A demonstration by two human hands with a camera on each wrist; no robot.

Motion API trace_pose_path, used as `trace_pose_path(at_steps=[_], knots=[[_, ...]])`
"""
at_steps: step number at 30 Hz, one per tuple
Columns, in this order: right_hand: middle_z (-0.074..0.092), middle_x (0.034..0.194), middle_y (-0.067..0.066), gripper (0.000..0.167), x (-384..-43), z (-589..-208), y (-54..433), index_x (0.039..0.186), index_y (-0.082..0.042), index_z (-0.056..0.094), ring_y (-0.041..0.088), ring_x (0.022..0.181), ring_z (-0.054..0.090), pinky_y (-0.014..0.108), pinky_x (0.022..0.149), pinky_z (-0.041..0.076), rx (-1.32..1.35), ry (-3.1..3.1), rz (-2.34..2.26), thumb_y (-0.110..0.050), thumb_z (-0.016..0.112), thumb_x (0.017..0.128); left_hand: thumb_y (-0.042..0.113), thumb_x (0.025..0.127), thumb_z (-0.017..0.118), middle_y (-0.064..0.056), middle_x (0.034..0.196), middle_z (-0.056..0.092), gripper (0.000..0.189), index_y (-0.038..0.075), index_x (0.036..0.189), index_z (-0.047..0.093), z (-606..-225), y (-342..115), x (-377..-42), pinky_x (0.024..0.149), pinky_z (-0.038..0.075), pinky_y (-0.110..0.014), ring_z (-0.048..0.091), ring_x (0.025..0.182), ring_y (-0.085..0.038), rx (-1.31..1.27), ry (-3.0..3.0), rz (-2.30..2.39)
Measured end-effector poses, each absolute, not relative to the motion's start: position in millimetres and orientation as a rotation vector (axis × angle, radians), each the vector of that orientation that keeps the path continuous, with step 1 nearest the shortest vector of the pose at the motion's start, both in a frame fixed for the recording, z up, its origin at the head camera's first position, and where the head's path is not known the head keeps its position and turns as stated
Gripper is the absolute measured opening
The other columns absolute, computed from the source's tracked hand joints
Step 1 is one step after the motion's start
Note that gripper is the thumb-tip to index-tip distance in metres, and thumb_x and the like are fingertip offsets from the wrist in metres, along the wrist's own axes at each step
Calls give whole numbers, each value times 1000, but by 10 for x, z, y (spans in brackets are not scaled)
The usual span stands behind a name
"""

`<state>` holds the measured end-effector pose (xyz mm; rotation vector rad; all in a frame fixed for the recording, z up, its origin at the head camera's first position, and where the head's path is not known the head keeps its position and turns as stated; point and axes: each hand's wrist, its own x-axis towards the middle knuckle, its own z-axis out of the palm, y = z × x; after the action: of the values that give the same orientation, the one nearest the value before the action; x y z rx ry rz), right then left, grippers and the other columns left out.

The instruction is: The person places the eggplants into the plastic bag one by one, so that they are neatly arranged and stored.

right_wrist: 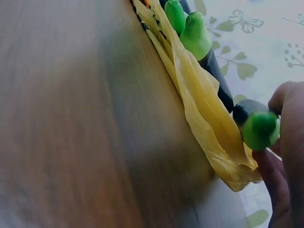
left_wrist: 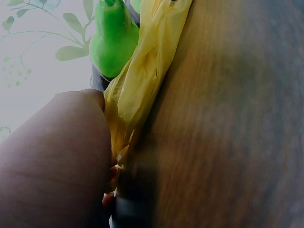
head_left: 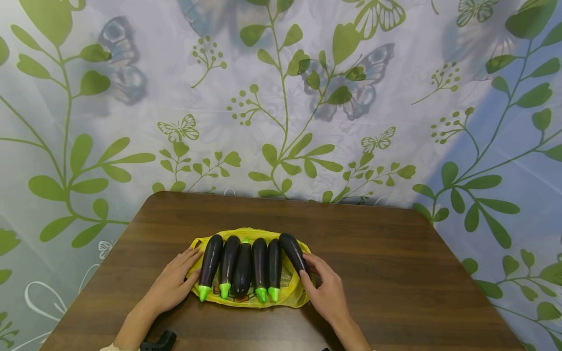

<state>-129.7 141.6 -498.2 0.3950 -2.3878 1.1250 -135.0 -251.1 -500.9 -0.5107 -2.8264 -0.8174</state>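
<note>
Several dark purple eggplants (head_left: 243, 270) with bright green stem ends lie side by side on a flattened yellow plastic bag (head_left: 293, 292) on the table. At the bag's right side my right hand (head_left: 327, 287) grips the rightmost eggplant (head_left: 291, 249), which slants with its far end to the left. In the right wrist view its green stem end (right_wrist: 261, 130) shows between thumb and fingers. My left hand (head_left: 175, 282) rests on the bag's left edge with fingers extended, beside the leftmost eggplant (head_left: 211, 261). The left wrist view hides most of those fingers.
The brown wooden table (head_left: 386, 273) extends to both sides and behind the bag. A cloth (head_left: 281, 97) printed with leaves and butterflies hangs behind it. Near the left wrist is a black strap piece (head_left: 160, 341).
</note>
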Motion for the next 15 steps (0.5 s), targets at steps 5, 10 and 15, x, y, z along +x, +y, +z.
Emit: trace_pose_path(at_steps=[5, 10, 15], knots=[[69, 132, 0, 46, -1266, -4963, 1385, 135, -15, 68, 10, 97, 72, 37, 88, 63, 456, -2413, 1189, -11, 79, 91, 22, 107, 55, -21, 158, 45, 50, -1, 151, 50, -5014, -2515, -1351, 119, 28, -65, 37, 149, -41, -511, -2825, -819], [63, 144, -1, 44, -1246, -4953, 1357, 138, -15, 67, 7, 100, 70, 33, 88, 62, 515, -2452, 1224, -16, 75, 95, 23, 107, 55, -21, 158, 45, 50, -1, 151, 50, -5014, -2519, -1352, 119, 28, -65, 38, 149, -41, -511, -2823, -823], [62, 145, 0, 45, -1249, -4971, 1350, 138, -14, 66, 8, 101, 69, 30, 88, 62, 539, -2454, 1200, -13, 77, 94, 22, 107, 55, -21, 158, 45, 50, -2, 151, 50, -5016, -2519, -1351, 119, 28, -65, 38, 149, -41, -514, -2821, -821]])
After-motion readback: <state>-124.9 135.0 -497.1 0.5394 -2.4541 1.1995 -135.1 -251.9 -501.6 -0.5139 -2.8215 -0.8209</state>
